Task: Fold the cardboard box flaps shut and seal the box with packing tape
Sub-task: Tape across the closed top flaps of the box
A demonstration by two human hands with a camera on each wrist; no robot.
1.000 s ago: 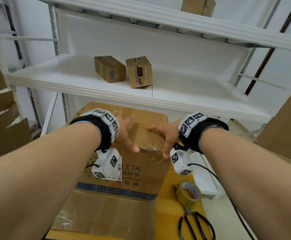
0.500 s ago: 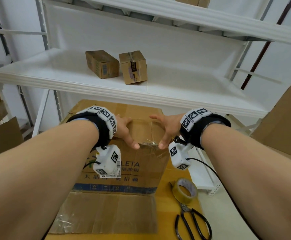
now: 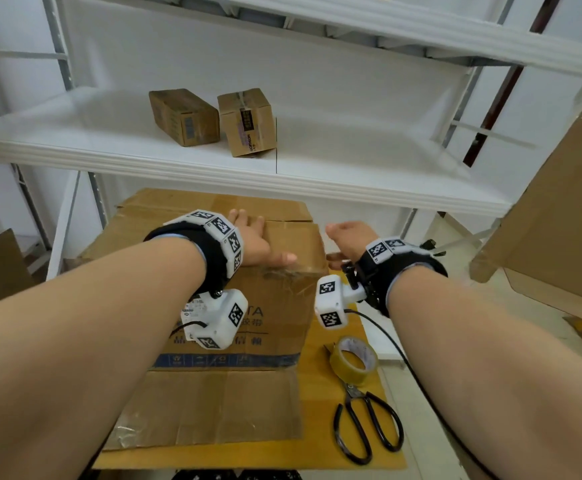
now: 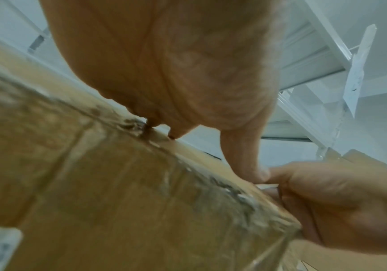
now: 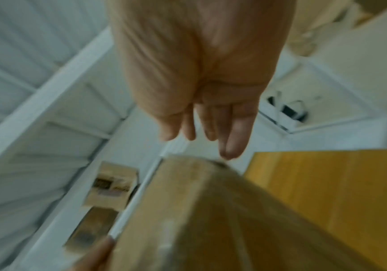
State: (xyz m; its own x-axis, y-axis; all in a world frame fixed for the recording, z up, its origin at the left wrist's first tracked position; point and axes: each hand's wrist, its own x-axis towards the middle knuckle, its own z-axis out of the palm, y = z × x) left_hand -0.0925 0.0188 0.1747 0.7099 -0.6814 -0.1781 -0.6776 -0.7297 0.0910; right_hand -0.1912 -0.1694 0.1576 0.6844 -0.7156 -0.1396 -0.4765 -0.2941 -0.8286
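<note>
Pressing flat on the top flap, the left hand (image 3: 254,242) rests palm-down with fingers straight on the cardboard box (image 3: 237,306), which sits on a yellow board (image 3: 320,441). The right hand (image 3: 350,239) hangs loose-fingered at the box's right top corner, gripping nothing. Tape roll (image 3: 353,358) and scissors (image 3: 369,424) lie just right of the box.

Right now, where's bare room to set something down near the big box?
The white middle shelf is bare right of the two small cardboard boxes. The yellow board is crowded: clear tape roll, black scissors, large brown cardboard box under the left hand.
</note>
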